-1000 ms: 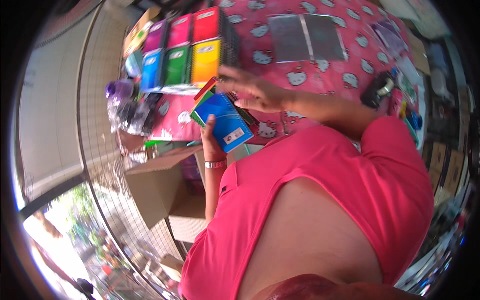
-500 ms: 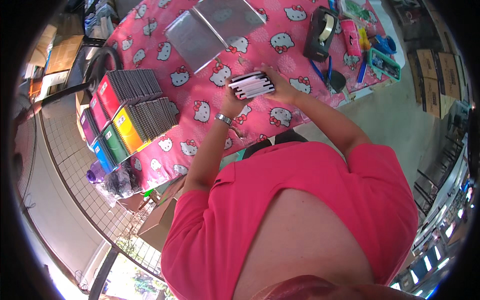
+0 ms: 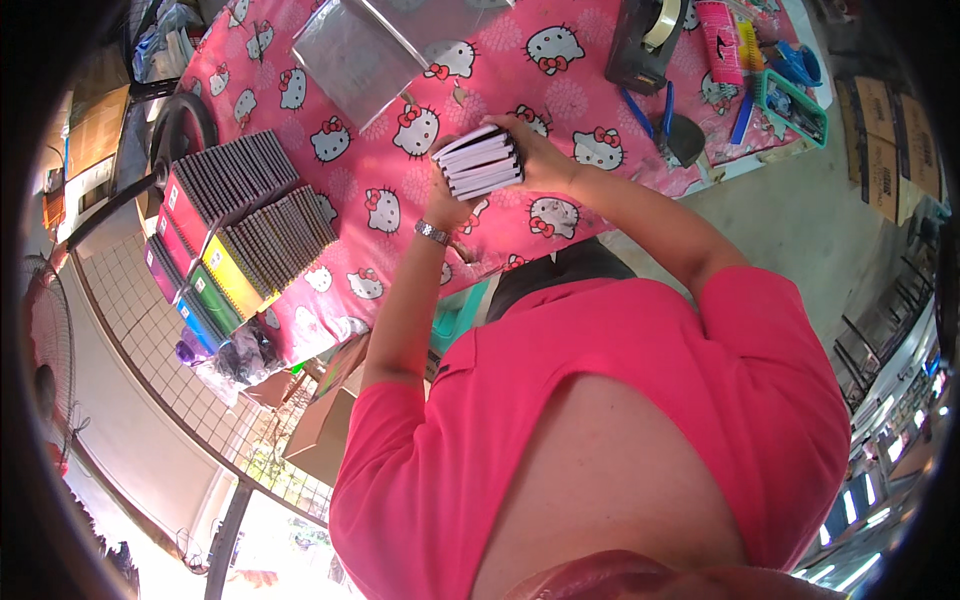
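Between my two hands is a small stack of notebooks (image 3: 480,163), held on edge above the table with the white page edges and dark covers facing up. My left hand (image 3: 450,200), below a silver wristwatch, grips the stack's left side. Around its right side wraps my right hand (image 3: 543,160). Just beyond the hands, clear plastic sleeves (image 3: 355,65) lie flat on the pink patterned tablecloth (image 3: 385,210). Rows of spiral notebooks (image 3: 245,235) with red, yellow, green, blue and purple covers stand at the left.
At the far right sit a black tape dispenser (image 3: 640,45), blue-handled scissors (image 3: 665,130), a pink cylinder (image 3: 720,45) and a green tray (image 3: 792,108). A plastic bag (image 3: 245,358) hangs by the left table edge. Cardboard boxes (image 3: 325,430) stand below, near a wire mesh (image 3: 150,340).
The notebook stack has tilted and turned between my hands, showing more of its page edges. The whole view has shifted slightly, so the table items appear moved.
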The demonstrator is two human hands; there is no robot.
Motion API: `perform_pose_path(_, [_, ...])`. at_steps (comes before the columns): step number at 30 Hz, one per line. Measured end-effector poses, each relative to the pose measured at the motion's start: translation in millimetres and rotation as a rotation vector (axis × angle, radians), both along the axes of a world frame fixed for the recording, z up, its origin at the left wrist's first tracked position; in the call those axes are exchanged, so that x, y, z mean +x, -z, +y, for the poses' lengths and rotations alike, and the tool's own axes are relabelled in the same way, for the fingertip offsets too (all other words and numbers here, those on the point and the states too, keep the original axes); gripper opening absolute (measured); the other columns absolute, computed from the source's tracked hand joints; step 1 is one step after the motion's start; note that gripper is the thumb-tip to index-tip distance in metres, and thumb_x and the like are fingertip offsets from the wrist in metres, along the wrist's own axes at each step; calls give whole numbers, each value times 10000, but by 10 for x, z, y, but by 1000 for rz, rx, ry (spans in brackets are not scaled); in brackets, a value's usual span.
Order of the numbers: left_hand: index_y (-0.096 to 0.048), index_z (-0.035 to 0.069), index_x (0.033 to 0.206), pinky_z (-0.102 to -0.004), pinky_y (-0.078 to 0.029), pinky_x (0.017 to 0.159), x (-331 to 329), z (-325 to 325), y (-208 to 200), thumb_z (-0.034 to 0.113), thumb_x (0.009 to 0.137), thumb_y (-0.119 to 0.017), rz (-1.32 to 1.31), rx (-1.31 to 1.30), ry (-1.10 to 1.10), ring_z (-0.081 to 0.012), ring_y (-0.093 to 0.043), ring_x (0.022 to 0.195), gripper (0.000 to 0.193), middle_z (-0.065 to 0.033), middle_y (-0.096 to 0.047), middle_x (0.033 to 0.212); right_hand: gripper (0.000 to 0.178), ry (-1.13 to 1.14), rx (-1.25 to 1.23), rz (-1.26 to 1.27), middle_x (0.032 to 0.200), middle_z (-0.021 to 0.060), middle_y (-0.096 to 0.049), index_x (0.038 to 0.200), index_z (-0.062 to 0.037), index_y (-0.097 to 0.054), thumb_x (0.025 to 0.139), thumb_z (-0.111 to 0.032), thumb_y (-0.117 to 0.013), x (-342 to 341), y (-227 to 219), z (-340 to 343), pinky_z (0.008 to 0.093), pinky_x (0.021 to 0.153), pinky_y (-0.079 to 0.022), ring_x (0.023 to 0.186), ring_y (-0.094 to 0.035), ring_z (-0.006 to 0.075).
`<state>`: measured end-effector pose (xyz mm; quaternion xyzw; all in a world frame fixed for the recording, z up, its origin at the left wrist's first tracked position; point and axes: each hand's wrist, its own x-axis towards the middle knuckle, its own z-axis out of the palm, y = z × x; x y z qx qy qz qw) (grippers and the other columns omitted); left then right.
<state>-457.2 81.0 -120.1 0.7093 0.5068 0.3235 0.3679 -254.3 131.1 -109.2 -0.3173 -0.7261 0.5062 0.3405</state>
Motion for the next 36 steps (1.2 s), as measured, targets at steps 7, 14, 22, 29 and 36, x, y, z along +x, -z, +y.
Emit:
perform_pose_path(7, [-389, 38, 1201, -351, -400, 949, -32, 78, 98, 144, 572, -784, -43, 13, 15, -274, -465, 1111, 750, -140, -447, 1169, 820, 46, 204, -108, 1240, 163, -444, 1305, -47, -291, 649, -130, -775, -49, 241, -39, 383, 932, -431, 1126, -495, 326])
perform_pose_path(14, [-407, 41, 1164, -304, -452, 874, -48, 71, 79, 87, 569, -808, -116, -150, -44, -199, -549, 993, 719, -84, -543, 1082, 1068, 2, 268, -237, 1395, 231, -299, 1419, -13, -123, 653, -412, -750, 88, -785, 37, 483, 1095, -215, 1317, -273, 380])
perform_pose_path(22, [-410, 66, 1178, -397, -381, 939, -99, 174, 115, 227, 543, -821, -41, -277, 60, -260, -476, 1085, 773, -109, -515, 1112, 773, 6, 335, -688, 1125, 148, -481, 1200, -27, -431, 589, -335, -790, -205, -815, -60, 447, 943, -383, 1087, -456, 341])
perform_pose_path(29, [-464, 131, 1168, -496, -289, 955, 303, 1730, -12, 326, 619, -762, 414, 94, -162, -357, -376, 1132, 654, -133, -469, 1156, 706, 514, 362, -758, 1022, 152, -480, 1164, 7, -446, 633, -328, -771, 793, -981, -272, 429, 865, -410, 963, -485, 340])
perform_pose_path(36, [-665, 178, 818, -431, -326, 903, 892, 2500, 327, 310, 667, -715, 517, 30, -487, -268, -433, 1084, 206, -26, -525, 1116, 661, 686, 278, -834, 1004, 141, -482, 1122, -1, -465, 621, -297, -777, 1025, -870, -340, 413, 825, -431, 941, -483, 323])
